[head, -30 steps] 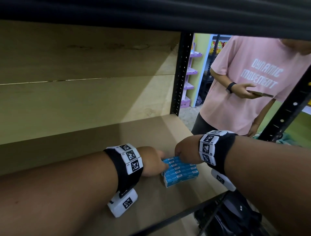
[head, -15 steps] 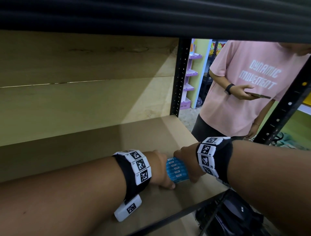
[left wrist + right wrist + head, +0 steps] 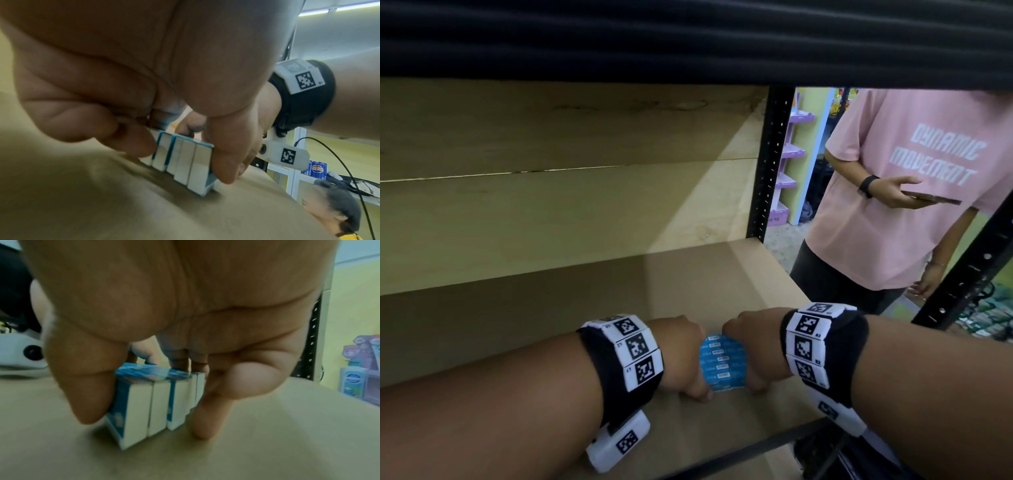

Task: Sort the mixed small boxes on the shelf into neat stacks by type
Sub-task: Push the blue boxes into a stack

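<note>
A row of several small blue and white boxes [image 3: 722, 363] stands on edge on the brown shelf board [image 3: 592, 308], near its front right corner. My left hand [image 3: 683, 356] grips the row from the left, thumb and fingers curled round its ends. My right hand [image 3: 755, 349] grips it from the right the same way. In the left wrist view the white box ends [image 3: 183, 164] show between thumb and fingers. In the right wrist view the boxes [image 3: 152, 404] sit pinched between thumb and little finger, bottoms on the board.
A black shelf upright [image 3: 770, 164] stands at the back right corner, another upright [image 3: 976, 260] at the front right. A person in a pink shirt [image 3: 914, 178] stands just past the shelf's right end. The upper shelf's dark edge [image 3: 688, 37] overhangs.
Both hands have closed in on the row of boxes from either side, squeezing it shorter and turning it so its long axis runs front to back.
</note>
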